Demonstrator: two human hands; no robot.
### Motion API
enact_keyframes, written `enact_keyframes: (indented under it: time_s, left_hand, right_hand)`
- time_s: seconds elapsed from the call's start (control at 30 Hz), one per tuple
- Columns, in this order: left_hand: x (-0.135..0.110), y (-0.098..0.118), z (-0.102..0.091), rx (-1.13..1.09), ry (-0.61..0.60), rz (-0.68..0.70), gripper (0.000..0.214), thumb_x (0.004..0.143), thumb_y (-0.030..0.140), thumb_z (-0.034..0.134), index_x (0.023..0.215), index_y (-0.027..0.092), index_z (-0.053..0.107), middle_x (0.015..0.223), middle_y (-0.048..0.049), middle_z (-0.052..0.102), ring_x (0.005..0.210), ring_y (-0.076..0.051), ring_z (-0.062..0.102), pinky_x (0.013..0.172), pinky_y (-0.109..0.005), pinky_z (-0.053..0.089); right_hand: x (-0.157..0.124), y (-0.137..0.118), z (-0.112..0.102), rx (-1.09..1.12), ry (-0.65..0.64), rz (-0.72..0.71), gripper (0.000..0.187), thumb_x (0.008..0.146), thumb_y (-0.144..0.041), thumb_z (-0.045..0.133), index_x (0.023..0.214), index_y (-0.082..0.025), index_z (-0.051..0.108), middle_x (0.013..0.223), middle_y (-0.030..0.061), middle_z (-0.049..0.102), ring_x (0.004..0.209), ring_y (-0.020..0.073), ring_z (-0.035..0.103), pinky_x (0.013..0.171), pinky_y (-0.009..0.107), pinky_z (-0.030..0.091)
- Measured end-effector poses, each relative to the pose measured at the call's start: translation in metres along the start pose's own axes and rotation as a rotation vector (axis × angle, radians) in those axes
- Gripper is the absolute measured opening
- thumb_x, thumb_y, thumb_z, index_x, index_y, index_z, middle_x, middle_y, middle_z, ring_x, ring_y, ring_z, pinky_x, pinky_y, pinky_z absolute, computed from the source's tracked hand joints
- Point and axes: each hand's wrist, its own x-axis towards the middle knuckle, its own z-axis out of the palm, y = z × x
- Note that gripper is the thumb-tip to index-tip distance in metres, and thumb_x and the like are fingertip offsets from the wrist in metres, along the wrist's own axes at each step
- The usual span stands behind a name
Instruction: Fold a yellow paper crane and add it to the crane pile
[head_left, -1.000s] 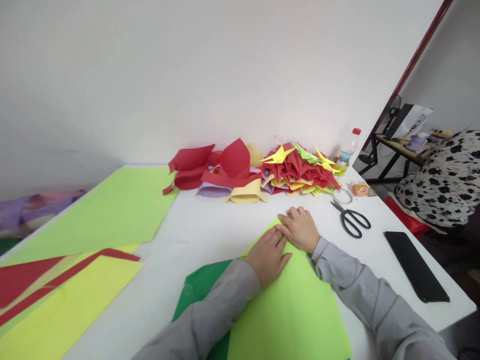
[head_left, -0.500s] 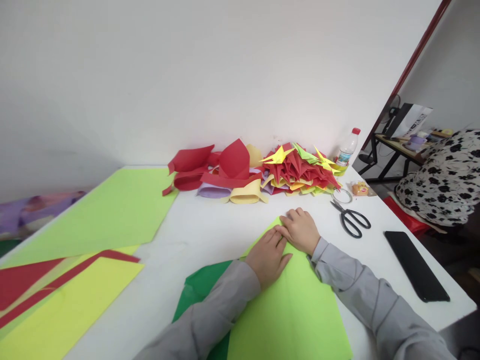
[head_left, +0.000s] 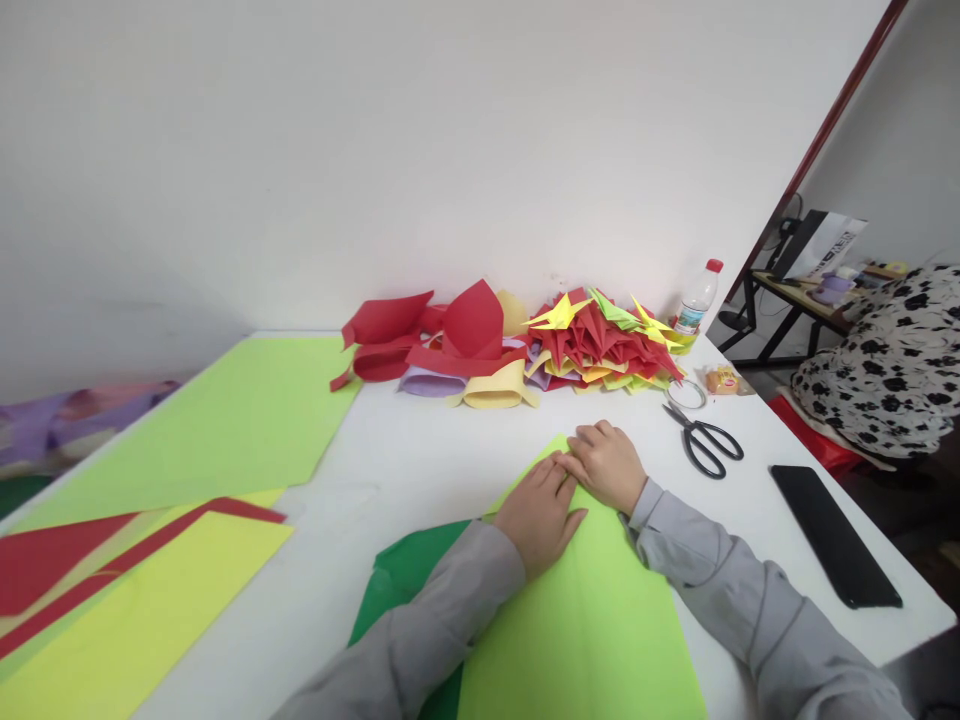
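A large light green paper sheet (head_left: 585, 630) lies before me, its far end narrowing to a corner under my hands. My left hand (head_left: 541, 512) rests on it with fingers stretched forward and thumb apart. Just right of it, my right hand (head_left: 609, 466) grips the far edge of the sheet with curled fingers, its thumb touching the left fingertips. What is under the fingertips is hidden. Beneath the sheet, a dark green paper (head_left: 405, 565) sticks out on the left, partly covered by my left sleeve.
Colored sheets, a yellow one (head_left: 165, 610) on top, lie left, below a big pale green sheet (head_left: 225, 430). Red paper shapes (head_left: 472, 325) and folded stars (head_left: 592, 335) line the wall. Scissors (head_left: 705, 440), a black phone-like slab (head_left: 832, 535) and a bottle (head_left: 697, 298) are right; a person (head_left: 885, 360) sits beyond.
The whole view has shifted slightly, so everything sits a little further right. My hands keep the same place on the light green paper.
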Motion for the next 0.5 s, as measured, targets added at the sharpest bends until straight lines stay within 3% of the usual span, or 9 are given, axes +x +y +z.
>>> enact_keyframes:
  time_s: [0.5]
  left_hand:
    - [0.0, -0.001, -0.003, 0.012, -0.02, 0.015, 0.055, 0.094, 0.041, 0.036, 0.129, 0.001, 0.05, 0.136, -0.0251, 0.051, 0.131, -0.035, 0.043, 0.107, -0.052, 0.039]
  right_hand:
    - [-0.015, 0.004, -0.001, 0.004, 0.011, -0.013, 0.046, 0.098, -0.048, 0.036, 0.098, -0.015, 0.068, 0.107, 0.0103, 0.066, 0.097, 0.0217, 0.054, 0.081, 0.033, 0.041]
